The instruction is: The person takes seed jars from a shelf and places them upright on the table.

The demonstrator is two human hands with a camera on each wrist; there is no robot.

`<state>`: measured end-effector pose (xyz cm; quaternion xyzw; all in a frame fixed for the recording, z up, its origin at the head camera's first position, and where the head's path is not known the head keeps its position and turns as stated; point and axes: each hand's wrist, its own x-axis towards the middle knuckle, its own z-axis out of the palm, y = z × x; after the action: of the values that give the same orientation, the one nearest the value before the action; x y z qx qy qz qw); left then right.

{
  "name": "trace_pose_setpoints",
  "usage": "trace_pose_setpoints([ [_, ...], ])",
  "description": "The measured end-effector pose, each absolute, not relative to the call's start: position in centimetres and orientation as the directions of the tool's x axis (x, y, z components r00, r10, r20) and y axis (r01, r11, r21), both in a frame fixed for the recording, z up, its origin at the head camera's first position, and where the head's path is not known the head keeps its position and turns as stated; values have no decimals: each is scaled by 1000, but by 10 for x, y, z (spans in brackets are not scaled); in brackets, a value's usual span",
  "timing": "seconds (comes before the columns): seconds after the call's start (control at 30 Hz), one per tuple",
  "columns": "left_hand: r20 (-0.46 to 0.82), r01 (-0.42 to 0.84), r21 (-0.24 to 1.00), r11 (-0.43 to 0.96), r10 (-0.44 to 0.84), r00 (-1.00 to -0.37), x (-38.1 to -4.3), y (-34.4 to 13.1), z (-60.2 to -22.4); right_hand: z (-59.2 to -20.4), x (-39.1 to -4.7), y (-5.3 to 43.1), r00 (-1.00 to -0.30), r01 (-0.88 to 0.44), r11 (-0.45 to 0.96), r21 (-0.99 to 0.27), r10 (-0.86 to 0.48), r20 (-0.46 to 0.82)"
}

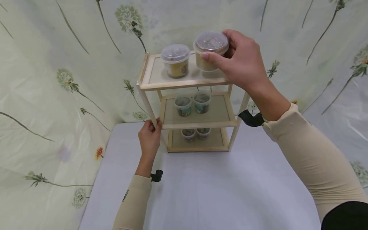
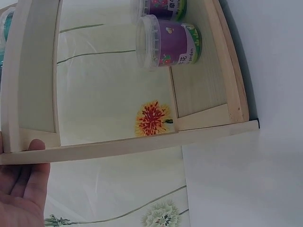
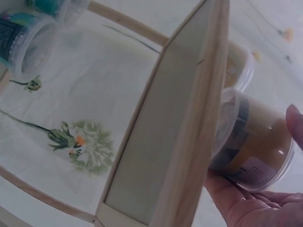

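Note:
A three-tier wooden rack (image 1: 172,85) stands on the table. My right hand (image 1: 245,62) grips a round tub (image 1: 211,48) with a clear lid and yellow label, thumb on its near side and fingers behind. This tub is at the right of the top shelf, close over its board. A like yellow tub (image 1: 176,65) stands to its left. In the right wrist view the held tub (image 3: 258,146) shows beyond the shelf edge. My left hand (image 1: 149,137) holds the rack's left front post (image 1: 147,103) near the middle shelf, fingers around the wood.
Two teal-labelled tubs (image 1: 184,110) stand on the middle shelf. On the bottom shelf are two purple-labelled tubs (image 2: 177,42). A white cloth (image 1: 201,191) covers the table, and a flower-printed sheet (image 1: 57,105) hangs behind and at the sides.

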<state>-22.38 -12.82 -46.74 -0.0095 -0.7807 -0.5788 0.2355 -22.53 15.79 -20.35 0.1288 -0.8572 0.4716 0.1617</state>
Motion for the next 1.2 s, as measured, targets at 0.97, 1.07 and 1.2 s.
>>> trace_pose_setpoints([
  [0.97, 392, 298, 896, 329, -270, -880, -225, -127, -469, -208, -168, 160, -855, -512, 452, -731, -191, 481],
  [1.07, 391, 300, 898, 321, -272, -879, -225, -128, -469, -209, -163, 159, -860, -504, 454, -734, -194, 471],
  [1.2, 392, 305, 900, 310, -274, -878, -225, -127, -469, -212, -158, 160, -858, -509, 444, -737, -199, 473],
])
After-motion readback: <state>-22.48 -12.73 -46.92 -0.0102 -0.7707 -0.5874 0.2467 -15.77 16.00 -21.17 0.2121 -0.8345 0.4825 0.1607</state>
